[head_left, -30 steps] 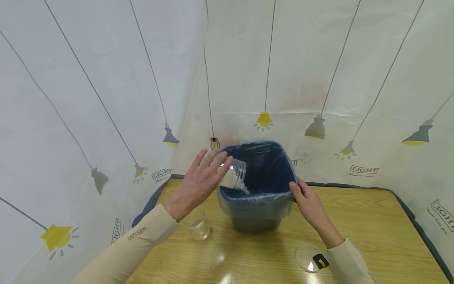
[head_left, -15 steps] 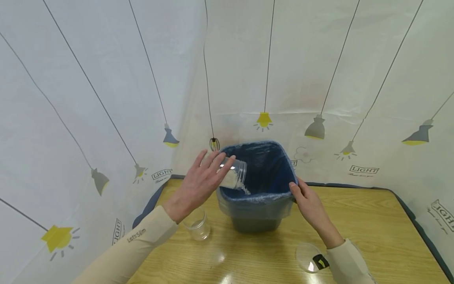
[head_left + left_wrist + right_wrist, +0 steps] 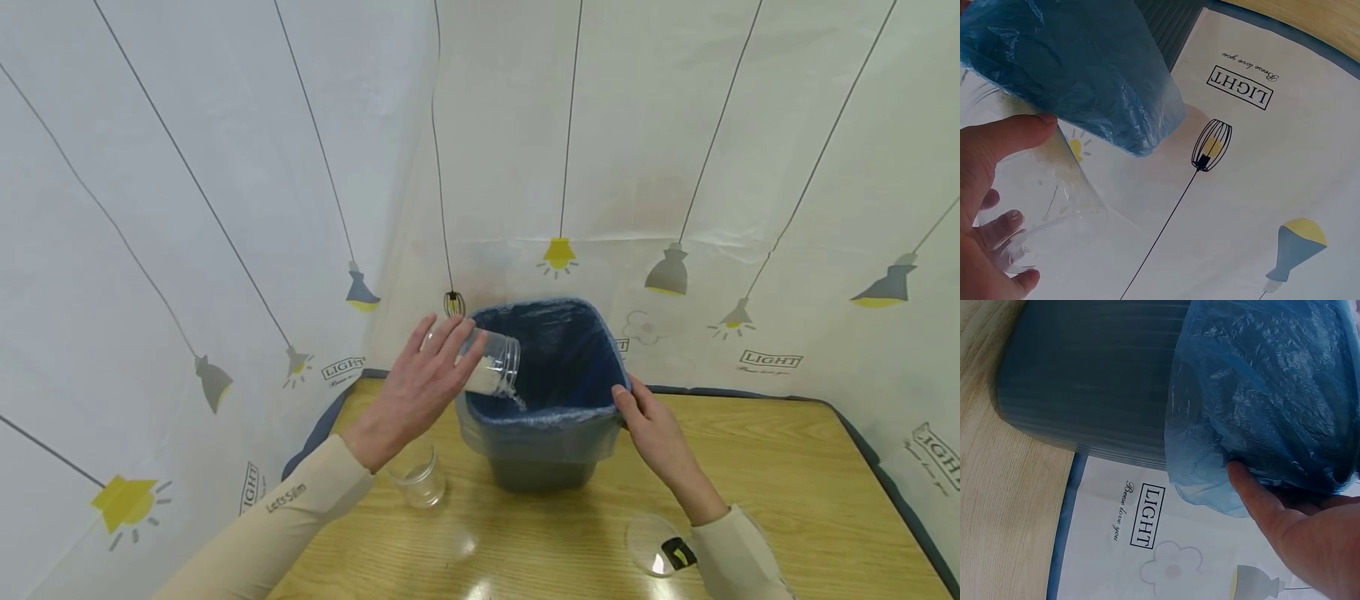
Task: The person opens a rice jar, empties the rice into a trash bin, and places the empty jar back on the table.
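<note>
My left hand [image 3: 416,387] grips a clear jar [image 3: 510,354], tipped on its side with its mouth over the near left rim of a dark trash bin [image 3: 542,475]. White rice-like grains [image 3: 486,379] lie along the jar's lower side and spill from its mouth into the bin. In the left wrist view the thumb and fingertips wrap round the clear jar [image 3: 1079,206]. A blue plastic bag [image 3: 1254,394] lines the bin and folds over its rim. My right hand [image 3: 663,437] holds the bin's right rim through the bag, thumb on top. The bin's bottom is hidden.
Another clear jar [image 3: 422,483] stands on the wooden table [image 3: 555,550], left of the bin. A clear round lid [image 3: 645,537] with a black label lies by the right sleeve. Behind the table hangs a white sheet [image 3: 510,125] printed with lamps.
The grains inside the tipped jar have become fewer and keep trickling out. The jar's tilt shifts only slightly; the right hand and the bin stay where they were.
</note>
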`<state>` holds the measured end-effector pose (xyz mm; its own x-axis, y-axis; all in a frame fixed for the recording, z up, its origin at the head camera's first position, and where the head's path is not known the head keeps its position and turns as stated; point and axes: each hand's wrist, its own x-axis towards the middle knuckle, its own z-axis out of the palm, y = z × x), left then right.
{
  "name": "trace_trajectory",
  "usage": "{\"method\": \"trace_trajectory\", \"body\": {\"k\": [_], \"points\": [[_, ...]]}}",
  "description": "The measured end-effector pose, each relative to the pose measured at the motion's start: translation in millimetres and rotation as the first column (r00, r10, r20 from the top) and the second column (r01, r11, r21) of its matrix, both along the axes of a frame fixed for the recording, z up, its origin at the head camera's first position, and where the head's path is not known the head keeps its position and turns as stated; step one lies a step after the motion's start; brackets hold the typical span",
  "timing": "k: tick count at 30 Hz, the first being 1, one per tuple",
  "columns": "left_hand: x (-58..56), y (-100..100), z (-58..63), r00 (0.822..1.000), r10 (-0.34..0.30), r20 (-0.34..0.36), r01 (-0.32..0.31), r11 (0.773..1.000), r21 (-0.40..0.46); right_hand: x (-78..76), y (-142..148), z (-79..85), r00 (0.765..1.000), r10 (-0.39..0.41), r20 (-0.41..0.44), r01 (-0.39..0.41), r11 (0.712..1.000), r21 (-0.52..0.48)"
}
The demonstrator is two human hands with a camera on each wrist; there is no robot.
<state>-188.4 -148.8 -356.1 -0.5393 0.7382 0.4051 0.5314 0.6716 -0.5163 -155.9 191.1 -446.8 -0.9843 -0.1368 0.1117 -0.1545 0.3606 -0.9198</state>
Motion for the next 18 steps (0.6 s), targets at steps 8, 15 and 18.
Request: {"method": "trace_trajectory", "body": {"k": [8, 15, 18], "points": [[-0.9, -1.4, -0.3, 0.999, -0.011, -0.04, 0.011, 1.0, -0.011, -0.9, 0.4, -1.4, 1.0, 0.006, -0.003, -0.006, 1.0, -0.005], [1.3, -1.9, 0.8, 0.999, -0.006, -0.031, 0.005, 1.0, -0.029, -1.3, 0.0, -1.5, 1.0, 0.0, -0.005, 0.0, 1.0, -0.004], [1.4, -1.9, 0.7, 0.999, -0.011, -0.03, 0.01, 1.0, -0.029, -1.4, -0.1, -1.6, 1.0, -0.001, -0.009, 0.001, 1.0, -0.002]]}}
